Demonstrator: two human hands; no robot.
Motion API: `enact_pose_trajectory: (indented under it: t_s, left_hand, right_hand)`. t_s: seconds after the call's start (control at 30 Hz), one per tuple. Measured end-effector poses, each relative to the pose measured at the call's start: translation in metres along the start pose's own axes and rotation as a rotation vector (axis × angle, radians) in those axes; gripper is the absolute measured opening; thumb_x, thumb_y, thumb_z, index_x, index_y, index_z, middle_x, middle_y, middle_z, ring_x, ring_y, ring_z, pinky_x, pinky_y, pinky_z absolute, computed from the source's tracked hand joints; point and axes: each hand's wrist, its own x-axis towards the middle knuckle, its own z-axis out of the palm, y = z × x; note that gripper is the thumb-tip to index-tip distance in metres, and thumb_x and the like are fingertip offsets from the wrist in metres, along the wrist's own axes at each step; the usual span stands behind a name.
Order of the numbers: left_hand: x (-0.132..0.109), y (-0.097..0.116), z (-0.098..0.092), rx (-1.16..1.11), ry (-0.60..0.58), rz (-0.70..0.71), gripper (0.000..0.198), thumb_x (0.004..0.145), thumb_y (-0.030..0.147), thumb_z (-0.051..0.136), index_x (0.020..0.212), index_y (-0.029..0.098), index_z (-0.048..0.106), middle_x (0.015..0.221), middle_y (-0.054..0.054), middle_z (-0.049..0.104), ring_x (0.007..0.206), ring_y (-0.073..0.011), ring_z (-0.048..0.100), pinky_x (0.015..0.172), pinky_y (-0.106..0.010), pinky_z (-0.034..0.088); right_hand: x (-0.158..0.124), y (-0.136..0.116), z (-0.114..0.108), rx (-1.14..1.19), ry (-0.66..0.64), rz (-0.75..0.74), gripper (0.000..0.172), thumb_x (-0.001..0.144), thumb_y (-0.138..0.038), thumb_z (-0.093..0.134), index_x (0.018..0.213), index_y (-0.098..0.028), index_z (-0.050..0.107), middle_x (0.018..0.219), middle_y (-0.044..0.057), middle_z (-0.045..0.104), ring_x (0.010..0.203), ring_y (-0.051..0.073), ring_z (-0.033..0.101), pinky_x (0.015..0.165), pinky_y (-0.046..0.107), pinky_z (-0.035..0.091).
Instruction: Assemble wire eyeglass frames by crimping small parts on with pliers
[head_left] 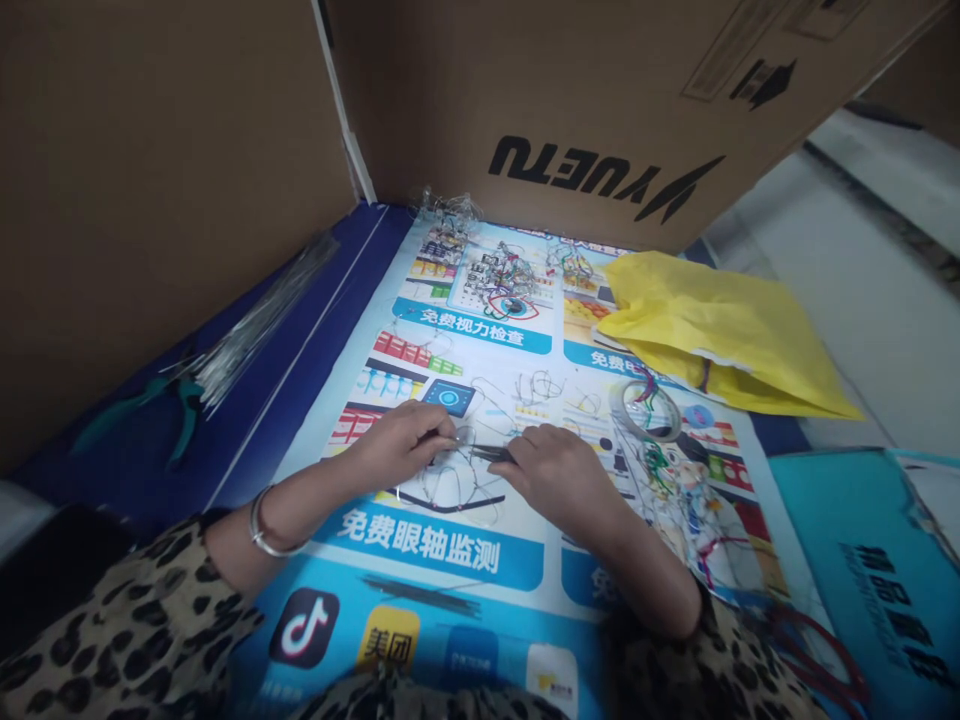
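Note:
My left hand (416,440) is closed in a pinch on a thin wire (459,443) above the printed sheet. Beside it, my right hand (559,475) grips dark needle-nose pliers (491,453), whose narrow jaws point left at the wire near my left fingertips. Their handles are hidden in my palm. Loops of fine wire (450,485) spread over the sheet just below both hands. Whether the jaws touch the wire is too small to tell.
Teal-handled pliers (184,425) and a bundle of straight wires (259,325) lie left. Wire tangles (510,275) are at the back. A tape roll (646,410), yellow bag (720,325) and red-handled tool (821,655) lie right. Cardboard walls (450,90) stand behind. Dark strips (424,595) lie in front.

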Motion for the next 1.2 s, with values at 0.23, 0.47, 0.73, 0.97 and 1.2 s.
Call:
enact_pose_trajectory:
  t_s: [0.23,0.47,0.73,0.97,1.2]
  left_hand:
    - [0.002,0.001,-0.002,-0.04,-0.022,0.019,0.013,0.086,0.02,0.049,0.078,0.017,0.058,0.074,0.0,0.062,0.071,-0.0122,0.054,0.068,-0.026,0.04]
    - [0.001,0.0,-0.002,-0.057,-0.001,0.058,0.013,0.086,0.019,0.048,0.078,0.017,0.058,0.072,-0.001,0.062,0.069,-0.0119,0.055,0.067,-0.027,0.041]
    - [0.0,0.004,0.001,0.008,0.087,0.034,0.01,0.081,0.019,0.05,0.071,0.017,0.053,0.066,0.0,0.057,0.064,-0.0118,0.051,0.06,-0.026,0.041]
    - [0.0,0.005,0.002,0.04,0.107,0.014,0.01,0.078,0.019,0.051,0.068,0.016,0.051,0.062,0.001,0.054,0.06,-0.0109,0.048,0.057,-0.025,0.039]
    - [-0.001,0.004,0.002,0.053,0.082,0.009,0.01,0.08,0.019,0.05,0.07,0.017,0.051,0.064,0.001,0.055,0.061,-0.0108,0.048,0.058,-0.024,0.038]
  right_hand:
    - [0.0,-0.004,-0.003,-0.031,-0.014,0.001,0.026,0.082,-0.042,0.057,0.074,-0.018,0.06,0.073,0.005,0.058,0.074,0.019,0.05,0.064,0.029,0.029]
    - [0.001,-0.011,-0.001,-0.07,0.043,-0.035,0.029,0.083,-0.042,0.055,0.07,-0.016,0.058,0.069,0.005,0.056,0.069,0.018,0.049,0.06,0.03,0.026]
    - [0.005,-0.017,0.002,-0.079,0.057,-0.037,0.028,0.083,-0.04,0.056,0.068,-0.016,0.057,0.065,0.005,0.057,0.066,0.017,0.049,0.059,0.03,0.025]
    - [0.006,-0.019,0.001,-0.092,0.043,-0.025,0.028,0.084,-0.04,0.054,0.07,-0.016,0.058,0.065,0.005,0.057,0.065,0.02,0.05,0.057,0.031,0.025]
    - [0.007,-0.019,0.002,-0.09,0.037,-0.031,0.028,0.084,-0.04,0.054,0.069,-0.016,0.057,0.065,0.005,0.057,0.065,0.019,0.05,0.058,0.03,0.025]
